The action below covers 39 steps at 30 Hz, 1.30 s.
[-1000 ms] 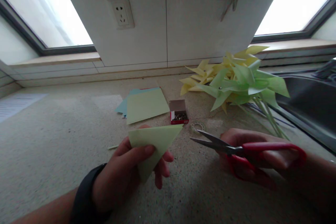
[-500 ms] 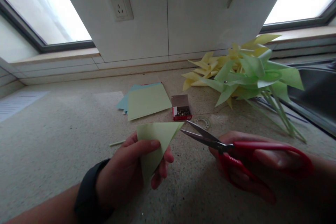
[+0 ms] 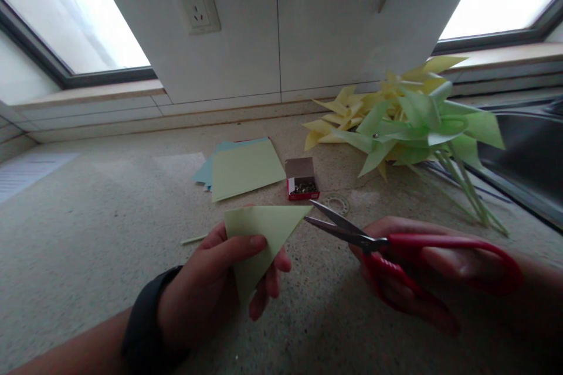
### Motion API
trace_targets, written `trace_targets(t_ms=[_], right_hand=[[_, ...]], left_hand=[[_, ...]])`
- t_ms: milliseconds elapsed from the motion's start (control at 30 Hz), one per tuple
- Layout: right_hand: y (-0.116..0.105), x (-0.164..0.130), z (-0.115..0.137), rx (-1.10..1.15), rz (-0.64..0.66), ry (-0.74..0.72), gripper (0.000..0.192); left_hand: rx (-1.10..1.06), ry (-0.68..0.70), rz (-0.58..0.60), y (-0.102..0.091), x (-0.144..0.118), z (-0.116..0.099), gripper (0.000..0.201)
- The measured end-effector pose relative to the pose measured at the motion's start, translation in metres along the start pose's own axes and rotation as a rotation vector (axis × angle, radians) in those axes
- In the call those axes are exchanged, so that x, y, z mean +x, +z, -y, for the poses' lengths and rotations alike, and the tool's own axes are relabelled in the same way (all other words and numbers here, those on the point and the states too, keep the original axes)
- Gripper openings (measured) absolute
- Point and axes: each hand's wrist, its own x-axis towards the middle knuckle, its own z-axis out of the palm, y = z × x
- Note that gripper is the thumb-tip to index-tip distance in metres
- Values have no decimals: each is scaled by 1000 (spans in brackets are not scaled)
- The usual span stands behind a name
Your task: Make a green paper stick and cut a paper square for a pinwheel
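**A:** Item one, your left hand (image 3: 211,287), lower centre of the frame. What does it hold?

**B:** A folded green paper triangle (image 3: 264,234). Your grip is clamped on it, thumb on top, fingers beneath, near the lower left part of the fold. That leaves the right-hand point sticking out free, where blades can reach it without meeting your fingers.

**A:** Item two, your right hand (image 3: 422,272), lower right.

**B:** Closed through the red handles of the scissors (image 3: 378,243). The blades stand slightly apart, tips aimed left, with the triangle's free point right at their mouth. You hold both above the surface (image 3: 88,234), not resting on it, so the paper can turn freely.

**A:** Item three, stock at centre frame.

**B:** A stack of flat sheets (image 3: 246,167), green on top, blue edges under it, lying just beyond your hands. Just right of it, a small red box (image 3: 301,179) stands open, with small metal pieces inside; probably pins, too small to be sure. A roll of clear tape (image 3: 338,204) lies near the box.

**A:** Item four, upper right.

**B:** A heap of paper pinwheels (image 3: 404,123), yellow and green, sticks pointing lower right, piled clear of the cutting area beside a dark sink (image 3: 528,158).

**A:** Remainder?

**B:** A wall socket (image 3: 194,3), upper left.
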Motion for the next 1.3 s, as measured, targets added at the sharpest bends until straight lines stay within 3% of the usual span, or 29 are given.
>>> trace_targets(t_ms=[167, 367, 467, 600, 800, 967, 1300], right_hand=[[-10, -8, 0, -17, -56, 42, 35], [-7, -15, 19, -28, -107, 174, 44], [-6, -15, 25, -31, -94, 264, 51], [-13, -11, 21, 10, 37, 264, 42], [-19, -8, 13, 96, 172, 188, 29], [-17, -11, 15, 49, 117, 186, 36], [-16, -7, 13, -36, 137, 228, 44]], left_hand=[[122, 90, 24, -3, -1, -1, 10], [368, 142, 54, -3, -2, -5, 13], [452, 134, 93, -7, -4, -5, 13], [548, 104, 157, -12, -8, -6, 18], [540, 38, 205, -10, -10, -8, 21], [515, 143, 208, -9, -9, -9, 31], [510, 68, 220, -8, -8, -9, 25]])
